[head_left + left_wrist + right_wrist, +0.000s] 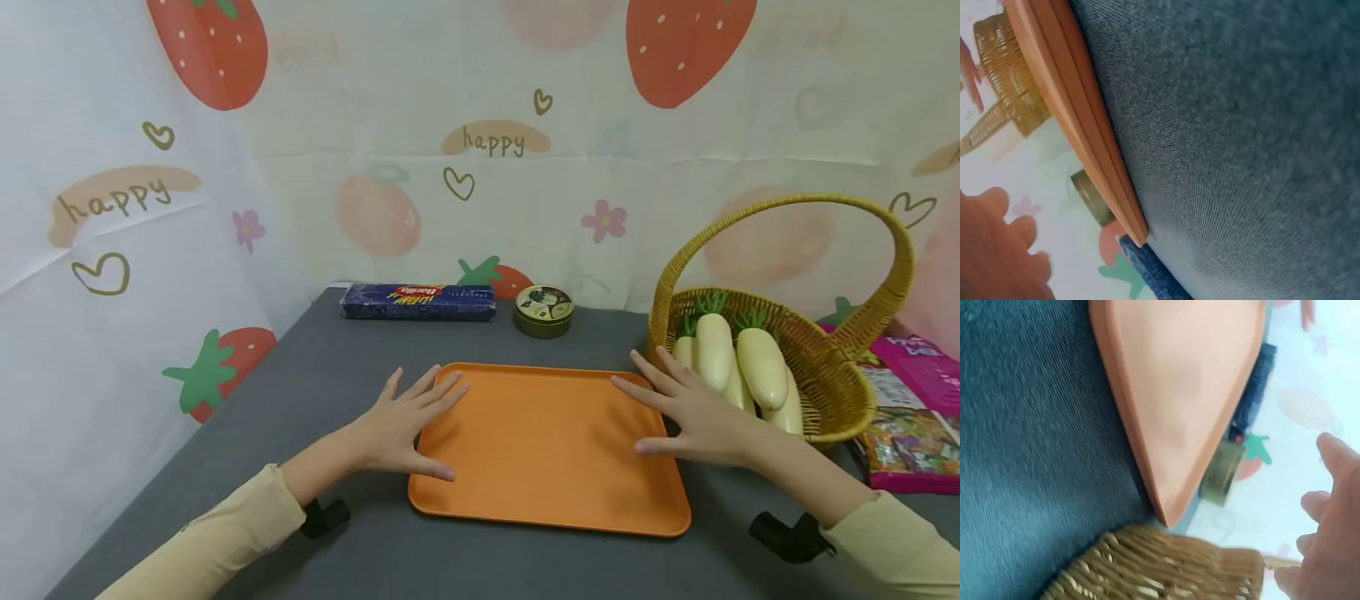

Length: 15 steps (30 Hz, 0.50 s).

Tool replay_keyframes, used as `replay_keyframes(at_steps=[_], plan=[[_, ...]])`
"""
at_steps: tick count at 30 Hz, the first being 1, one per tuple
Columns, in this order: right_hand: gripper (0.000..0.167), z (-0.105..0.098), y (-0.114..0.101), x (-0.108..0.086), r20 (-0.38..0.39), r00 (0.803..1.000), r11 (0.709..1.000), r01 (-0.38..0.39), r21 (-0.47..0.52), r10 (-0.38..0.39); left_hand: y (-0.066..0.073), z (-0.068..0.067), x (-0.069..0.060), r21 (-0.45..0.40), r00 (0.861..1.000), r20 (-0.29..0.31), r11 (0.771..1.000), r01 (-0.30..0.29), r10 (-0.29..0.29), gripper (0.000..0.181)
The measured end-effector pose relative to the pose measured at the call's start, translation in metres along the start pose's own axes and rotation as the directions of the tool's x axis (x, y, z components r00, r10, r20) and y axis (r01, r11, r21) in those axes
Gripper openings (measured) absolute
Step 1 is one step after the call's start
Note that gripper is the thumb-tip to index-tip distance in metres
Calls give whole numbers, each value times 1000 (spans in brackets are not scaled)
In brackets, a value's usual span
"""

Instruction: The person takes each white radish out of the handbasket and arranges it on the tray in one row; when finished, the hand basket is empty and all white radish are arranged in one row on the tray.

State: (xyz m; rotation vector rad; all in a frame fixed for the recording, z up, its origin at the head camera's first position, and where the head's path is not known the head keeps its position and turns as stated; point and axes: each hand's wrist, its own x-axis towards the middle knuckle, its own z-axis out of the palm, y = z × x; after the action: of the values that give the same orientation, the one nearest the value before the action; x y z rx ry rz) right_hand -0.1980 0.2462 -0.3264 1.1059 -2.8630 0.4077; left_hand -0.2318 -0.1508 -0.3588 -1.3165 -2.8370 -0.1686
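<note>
An orange tray [547,450] lies flat on the grey tabletop, with nothing on it. My left hand [401,429] hovers over the tray's left edge, its fingers spread and holding nothing. Over the right edge hovers my right hand [697,417], fingers likewise spread, close to the wicker basket [832,392]. White radishes [761,367] with green tops lie in that basket. Both hands appear raised off the tray in the left and right wrist views, where the tray's rim [1079,119] and corner [1163,506] show below them.
Behind the tray lie a blue Barilla spaghetti box [418,302] and a round tin [543,311]. The basket's tall handle [795,200] arches up at the right. Beyond it is a pink candy bag [911,433]. A printed cloth [360,108] hangs behind the table.
</note>
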Motion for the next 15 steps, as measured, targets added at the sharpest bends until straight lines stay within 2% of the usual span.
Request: replay_keyframes(at_steps=[4, 9, 11, 15], plan=[[68, -11, 4, -4, -5, 1000, 996, -29, 83, 30, -6, 2, -5, -132, 999, 44, 991, 34, -28, 98], [63, -29, 8, -9, 13, 996, 981, -87, 174, 86, -13, 9, -13, -320, 989, 143, 944, 78, -33, 76], [64, -39, 11, -11, 13, 994, 977, -112, 184, 111, -15, 11, -14, -375, 987, 156, 923, 84, -27, 72], [72, -59, 21, -14, -36, 989, 979, -134, 153, 141, -18, 13, -13, -452, 990, 138, 888, 82, -22, 74]])
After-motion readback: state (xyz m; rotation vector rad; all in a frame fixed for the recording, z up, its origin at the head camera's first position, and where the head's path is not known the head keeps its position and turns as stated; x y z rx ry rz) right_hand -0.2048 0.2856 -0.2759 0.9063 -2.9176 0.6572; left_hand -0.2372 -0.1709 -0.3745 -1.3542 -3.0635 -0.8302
